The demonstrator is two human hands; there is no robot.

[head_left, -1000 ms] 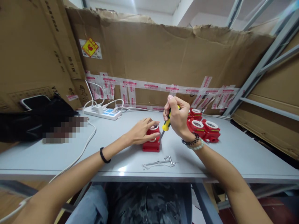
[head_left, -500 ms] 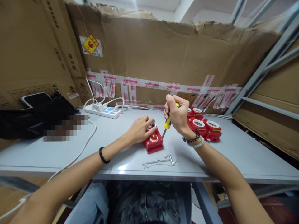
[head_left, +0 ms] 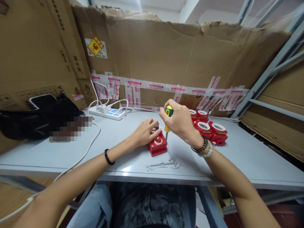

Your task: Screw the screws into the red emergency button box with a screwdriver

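A red push-button box lies flat on the grey table, its round button facing up. My left hand rests on its far end and holds it down. My right hand grips a screwdriver with a yellow and green handle. The shaft stands nearly upright, with its tip at the box's right edge.
Several more red boxes with white rings sit behind my right wrist. Small metal parts lie near the front edge. A white power strip with cables and a black bag are at the left. Cardboard walls surround the table.
The red box has been laid down flat from standing on its side. My right hand has swung the screwdriver from a slant to nearly upright, over the box's right edge.
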